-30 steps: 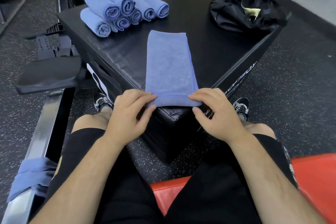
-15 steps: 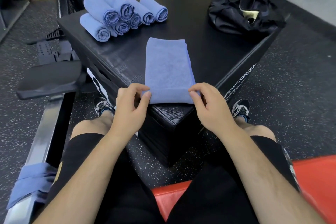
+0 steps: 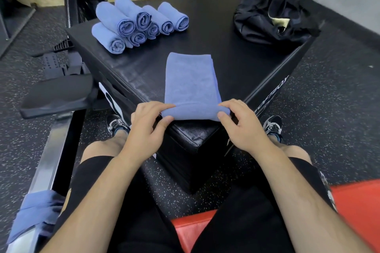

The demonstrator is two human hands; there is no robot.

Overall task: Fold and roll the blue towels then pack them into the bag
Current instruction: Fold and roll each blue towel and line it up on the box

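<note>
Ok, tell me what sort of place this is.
Most likely a gym: a black padded jump box serves as the table, the floor is speckled rubber matting, and the seat is a red padded bench.

Folded blue towel point(image 3: 191, 82): flat, end nearest you rolled. Rolled towels point(image 3: 139, 24): stacked, far left. Black bag point(image 3: 271, 10): slumped, far right.

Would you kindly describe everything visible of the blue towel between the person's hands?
The blue towel looks like soft, matte cloth, folded into a long narrow strip with layered edges showing along its right side. It lies flat on the black padded box, running away from the person, while its near end at the box corner is curled into a small roll. The left hand and the right hand pinch that roll at its two ends. Nothing else touches it.
</note>
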